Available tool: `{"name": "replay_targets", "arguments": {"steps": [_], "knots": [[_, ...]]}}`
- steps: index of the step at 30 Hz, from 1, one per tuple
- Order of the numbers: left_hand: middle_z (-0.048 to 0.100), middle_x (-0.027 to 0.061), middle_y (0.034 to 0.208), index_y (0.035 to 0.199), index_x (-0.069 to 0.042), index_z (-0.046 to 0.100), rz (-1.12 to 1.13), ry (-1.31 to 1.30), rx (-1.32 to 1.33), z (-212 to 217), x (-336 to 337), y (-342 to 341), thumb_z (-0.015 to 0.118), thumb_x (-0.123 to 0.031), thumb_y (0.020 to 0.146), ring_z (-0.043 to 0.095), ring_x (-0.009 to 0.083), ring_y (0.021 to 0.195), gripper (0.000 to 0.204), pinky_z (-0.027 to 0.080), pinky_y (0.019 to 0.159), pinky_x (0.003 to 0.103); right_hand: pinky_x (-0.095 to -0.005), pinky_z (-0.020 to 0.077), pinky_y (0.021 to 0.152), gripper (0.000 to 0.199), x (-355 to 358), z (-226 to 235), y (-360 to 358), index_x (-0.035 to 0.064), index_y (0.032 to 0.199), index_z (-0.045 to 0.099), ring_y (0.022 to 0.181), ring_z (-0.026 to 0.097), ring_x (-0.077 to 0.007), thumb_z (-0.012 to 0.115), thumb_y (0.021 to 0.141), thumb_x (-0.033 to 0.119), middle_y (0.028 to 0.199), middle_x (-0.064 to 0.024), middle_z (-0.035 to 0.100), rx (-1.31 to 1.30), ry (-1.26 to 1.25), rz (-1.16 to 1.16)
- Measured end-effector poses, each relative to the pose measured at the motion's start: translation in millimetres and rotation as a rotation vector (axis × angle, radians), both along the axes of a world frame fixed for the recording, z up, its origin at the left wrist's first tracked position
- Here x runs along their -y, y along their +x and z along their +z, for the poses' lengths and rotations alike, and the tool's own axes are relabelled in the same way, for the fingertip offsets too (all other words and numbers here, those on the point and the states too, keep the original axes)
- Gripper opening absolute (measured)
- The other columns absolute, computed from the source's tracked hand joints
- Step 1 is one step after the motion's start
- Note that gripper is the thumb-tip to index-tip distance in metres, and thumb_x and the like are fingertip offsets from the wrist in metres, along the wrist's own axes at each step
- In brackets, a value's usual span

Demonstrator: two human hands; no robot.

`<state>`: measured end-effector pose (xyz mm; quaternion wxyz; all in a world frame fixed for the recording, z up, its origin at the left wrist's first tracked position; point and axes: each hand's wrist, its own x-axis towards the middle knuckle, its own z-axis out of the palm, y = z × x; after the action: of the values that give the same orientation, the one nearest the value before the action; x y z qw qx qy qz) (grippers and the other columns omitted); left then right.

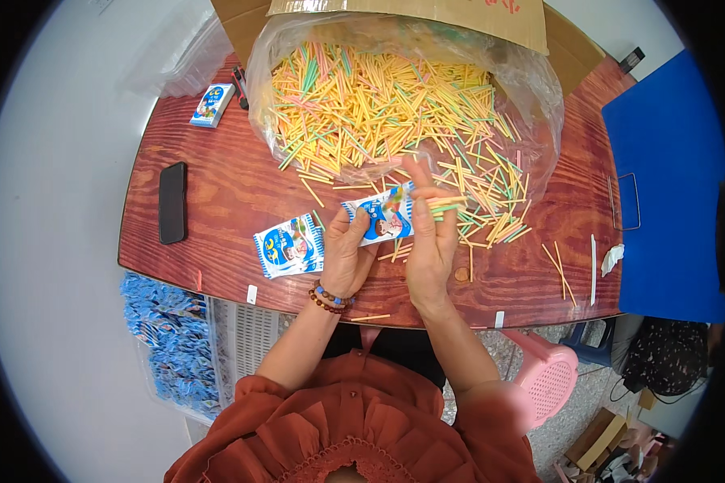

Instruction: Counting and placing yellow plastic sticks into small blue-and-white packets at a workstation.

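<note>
My left hand [349, 251] is closed on a small blue-and-white packet [385, 228], its thumb on the front near the left end. Close by, my right hand [432, 253] pinches several thin pastel sticks [449, 204], mostly yellow with some green. Its fingers are partly blurred and lie by the packet's right end; whether that end is open I cannot tell. More packets [286, 251] of the same kind lie flat to the left of my left hand. Beyond both hands, a heap of yellow, pink and green sticks [379, 105] spills from a clear plastic bag [549, 121].
A cardboard box [411, 10] stands behind the bag. On the wooden table [217, 185] lie a black phone [172, 203], another packet [212, 105] and a red-and-black cutter [240, 87]. At the lower left, a bin [211, 346] holds many blue packets. A pink stool [548, 378] stands at right.
</note>
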<state>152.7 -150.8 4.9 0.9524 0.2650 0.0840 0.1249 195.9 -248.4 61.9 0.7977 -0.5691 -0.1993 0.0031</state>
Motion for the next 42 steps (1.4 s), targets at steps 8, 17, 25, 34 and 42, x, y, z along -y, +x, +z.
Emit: {"name": "replay_targets", "arguments": {"steps": [8,17,25,34,42], "knots": [[0.062,0.0088,0.119,0.121,-0.004,0.054,-0.024,-0.164,0.069,-3.0,-1.6,8.5,0.054,-0.017,0.097,0.061,0.0205,0.109,0.027,0.051,0.094,0.041,-0.0375,0.0257,0.112,0.047,6.4,11.2,20.8,-0.0062,0.124,0.055,0.135,0.037,-0.0272,0.039,0.1,0.031,0.143,-0.0181,0.044,0.097,-0.348,0.095],[0.059,0.0081,0.124,0.13,-0.007,0.048,-0.052,-0.362,0.159,3.8,-11.6,14.7,0.055,-0.025,0.096,0.058,0.0228,0.114,0.039,0.047,0.099,0.044,-0.0311,0.0474,0.09,0.038,1.4,26.1,23.1,-0.0018,0.123,0.053,0.105,0.059,-0.0203,0.062,0.09,0.015,0.116,-0.0118,0.059,0.004,-0.282,-0.006],[0.061,0.0099,0.121,0.124,-0.004,0.052,0.087,-0.228,0.101,-0.4,-39.4,9.8,0.052,-0.015,0.098,0.06,0.0231,0.111,0.029,0.051,0.094,0.042,-0.0223,0.0446,0.078,0.017,-2.0,19.2,47.8,-0.0007,0.103,0.066,0.086,0.057,-0.0083,0.064,0.087,0.005,0.094,-0.0021,0.063,0.033,-0.399,0.349],[0.067,0.0083,0.105,0.11,-0.003,0.06,0.277,0.056,-0.08,11.2,-76.6,-4.9,0.057,-0.009,0.094,0.067,0.0173,0.094,0.017,0.057,0.084,0.036,-0.0211,0.0486,0.068,0.017,-34.1,-5.0,48.7,0.0004,0.103,0.065,0.082,0.06,-0.0066,0.06,0.093,0.013,0.095,-0.0018,0.065,-0.089,-0.563,0.387],[0.066,0.0113,0.112,0.114,-0.004,0.058,0.282,0.049,-0.041,9.9,-107.1,-25.2,0.054,-0.015,0.097,0.065,0.0228,0.103,0.021,0.055,0.088,0.04,-0.0265,0.0476,0.062,0.018,-25.1,1.3,87.8,0.003,0.102,0.065,0.075,0.064,-0.0159,0.061,0.089,0.015,0.085,-0.0063,0.067,0.139,-0.818,0.356]]}}
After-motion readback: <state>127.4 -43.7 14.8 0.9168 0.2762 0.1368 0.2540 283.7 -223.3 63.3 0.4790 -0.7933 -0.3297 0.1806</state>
